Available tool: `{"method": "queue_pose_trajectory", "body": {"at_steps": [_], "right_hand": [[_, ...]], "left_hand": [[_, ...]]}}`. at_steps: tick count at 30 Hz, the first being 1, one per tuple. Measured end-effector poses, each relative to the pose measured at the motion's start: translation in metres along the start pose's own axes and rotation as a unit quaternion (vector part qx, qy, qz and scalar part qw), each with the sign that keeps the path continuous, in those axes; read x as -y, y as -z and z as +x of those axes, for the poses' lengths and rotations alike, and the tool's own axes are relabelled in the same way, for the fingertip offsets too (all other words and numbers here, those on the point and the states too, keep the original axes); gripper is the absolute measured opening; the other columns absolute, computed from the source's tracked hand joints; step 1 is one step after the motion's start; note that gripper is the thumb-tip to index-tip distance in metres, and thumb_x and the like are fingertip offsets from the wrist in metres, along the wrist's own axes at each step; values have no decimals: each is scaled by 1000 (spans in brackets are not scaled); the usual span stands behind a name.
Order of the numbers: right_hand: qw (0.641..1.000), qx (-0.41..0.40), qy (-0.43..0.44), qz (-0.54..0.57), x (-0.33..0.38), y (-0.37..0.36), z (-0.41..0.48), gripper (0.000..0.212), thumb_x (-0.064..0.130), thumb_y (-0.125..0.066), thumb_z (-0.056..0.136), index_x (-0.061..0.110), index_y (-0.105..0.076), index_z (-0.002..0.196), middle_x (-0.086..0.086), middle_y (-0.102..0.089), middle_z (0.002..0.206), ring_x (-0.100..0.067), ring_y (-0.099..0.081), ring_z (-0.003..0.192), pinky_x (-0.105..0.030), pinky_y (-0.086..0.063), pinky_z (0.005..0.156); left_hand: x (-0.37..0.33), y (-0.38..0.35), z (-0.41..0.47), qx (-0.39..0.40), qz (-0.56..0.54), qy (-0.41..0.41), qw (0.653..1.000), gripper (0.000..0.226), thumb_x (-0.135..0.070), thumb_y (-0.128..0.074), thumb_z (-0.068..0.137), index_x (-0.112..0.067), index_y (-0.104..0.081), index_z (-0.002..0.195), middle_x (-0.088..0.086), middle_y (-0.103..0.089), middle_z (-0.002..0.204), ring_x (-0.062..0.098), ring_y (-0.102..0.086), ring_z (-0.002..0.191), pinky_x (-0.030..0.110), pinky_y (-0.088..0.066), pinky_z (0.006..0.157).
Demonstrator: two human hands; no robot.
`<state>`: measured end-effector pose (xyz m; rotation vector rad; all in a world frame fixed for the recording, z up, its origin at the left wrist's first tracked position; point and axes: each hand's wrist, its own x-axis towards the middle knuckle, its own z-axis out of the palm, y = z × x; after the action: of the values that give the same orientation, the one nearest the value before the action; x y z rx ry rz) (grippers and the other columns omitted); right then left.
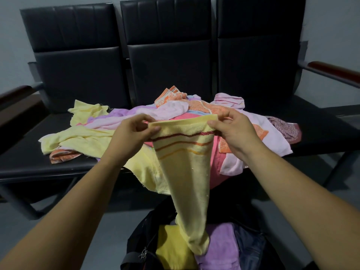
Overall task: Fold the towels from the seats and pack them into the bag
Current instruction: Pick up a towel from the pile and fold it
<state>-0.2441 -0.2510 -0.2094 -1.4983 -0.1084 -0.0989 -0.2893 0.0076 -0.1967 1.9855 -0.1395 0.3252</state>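
I hold a pale yellow towel [183, 172] with red and orange stripes up by its top edge. My left hand [132, 133] pinches the left corner and my right hand [231, 129] pinches the right corner. The towel hangs down, and its lower end reaches into the open black bag [136, 242] on the floor. Inside the bag lie a folded yellow towel [171, 248] and a folded purple towel [220, 248]. Behind my hands, a heap of loose towels [175, 110] in pink, yellow, orange and lilac covers the black seats [23, 160].
The row of three black padded seats has tall backrests [167, 45] and wooden armrests at the left [15, 92] and right [335, 71]. Metal legs stand on the grey floor [109, 227]. A dark blue item [251, 248] lies in the bag's right side.
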Motion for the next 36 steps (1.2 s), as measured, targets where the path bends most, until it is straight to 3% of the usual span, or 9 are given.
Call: {"method": "queue_pose_trajectory", "body": {"at_steps": [3, 8, 12, 15, 19, 21, 25, 32, 36], "right_hand": [[999, 37, 12, -32, 11, 2, 7, 31, -5, -73, 86, 0, -69, 117, -19, -75, 100, -28, -74, 95, -35, -60, 89], [990, 135, 39, -3, 30, -1, 2, 15, 2, -74, 82, 12, -76, 93, -5, -76, 88, -15, -72, 86, -23, -57, 79], [967, 230, 10, 108, 34, -12, -8, 20, 9, -67, 83, 7, -68, 102, -9, -73, 99, -17, -67, 88, -25, -55, 72], [950, 301, -32, 76, 32, -21, -17, 10, 16, -65, 88, 15, -61, 97, -1, -68, 82, -14, -62, 73, -29, -51, 66], [972, 231, -18, 42, 36, -32, -16, 6, 8, -62, 97, 13, -62, 94, -3, -66, 75, -13, -61, 63, -27, -51, 55], [977, 181, -22, 107, 44, -32, -8, 5, 7, -58, 99, 10, -62, 97, -2, -69, 76, -12, -64, 65, -27, -54, 55], [974, 115, -26, 192, 60, -23, 6, 12, 6, -58, 99, 2, -66, 107, -5, -73, 76, -13, -69, 64, -29, -60, 57], [998, -30, -22, 49, 52, 3, 25, 7, 8, -70, 92, 3, -71, 97, -9, -73, 78, -16, -70, 63, -30, -56, 58], [965, 105, -174, 166, 39, 3, 22, 21, 22, -64, 97, 8, -73, 108, -6, -74, 97, -16, -71, 83, -30, -61, 71]], "left_hand": [[-14, 3, 3, -38, -27, -24, 999, 22, -17, -72, 92, -14, -66, 113, 0, -71, 72, 7, -69, 67, 20, -54, 69], [-36, -1, 3, -21, -127, -26, 991, 11, -11, -70, 91, -6, -67, 100, 6, -74, 85, 17, -72, 83, 31, -59, 80], [-47, -9, 2, -2, -147, -37, 988, 7, -12, -70, 92, -7, -67, 95, 13, -69, 89, 21, -67, 83, 36, -57, 79], [-48, -16, 1, -9, -135, -33, 990, 4, -8, -69, 92, -7, -67, 90, 14, -65, 83, 19, -61, 74, 33, -51, 72], [-43, -25, 2, 10, -214, 5, 977, 13, -13, -68, 92, -1, -66, 98, 14, -68, 86, 18, -64, 79, 31, -52, 75], [-37, -27, 3, 124, -277, 38, 952, 36, -27, -65, 92, 1, -66, 115, 24, -69, 112, 29, -66, 101, 36, -51, 87], [-19, -40, -14, 274, -125, 78, 950, 33, -20, -72, 91, -7, -68, 121, 7, -73, 119, 23, -68, 115, 39, -51, 102], [-26, -43, -12, 176, -250, 99, 947, 33, -15, -67, 85, -4, -70, 116, 13, -73, 115, 26, -71, 105, 37, -59, 88], [-40, -49, -4, 119, -361, 101, 919, 32, -21, -64, 86, -12, -68, 117, 9, -73, 110, 23, -70, 101, 36, -59, 85]]}}
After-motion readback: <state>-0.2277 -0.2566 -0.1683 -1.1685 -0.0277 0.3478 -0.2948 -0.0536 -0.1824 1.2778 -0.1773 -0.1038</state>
